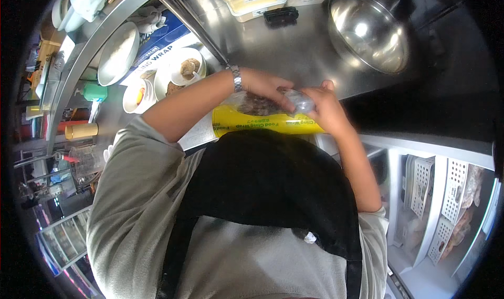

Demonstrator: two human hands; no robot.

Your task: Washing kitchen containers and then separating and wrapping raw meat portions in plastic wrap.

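Observation:
My left hand [265,86], with a metal-band watch at its wrist, grips the left and upper side of a clear plastic-wrapped bundle [258,105] of dark brown food. The fingers of my right hand [325,106] close on the bunched clear plastic [301,102] at the bundle's right end. Just below, between the bundle and my black apron, lies a yellow roll of food cling wrap [267,122]. What exactly the dark food is, I cannot tell.
White bowls [128,102] with food and a large cling wrap box [173,43] stand at the left. A steel mixing bowl [366,35] is at the back right. Lidded plastic tubs [256,3] and a black object [281,15] are at the back. Below right, an open cabinet holds white perforated baskets [454,188].

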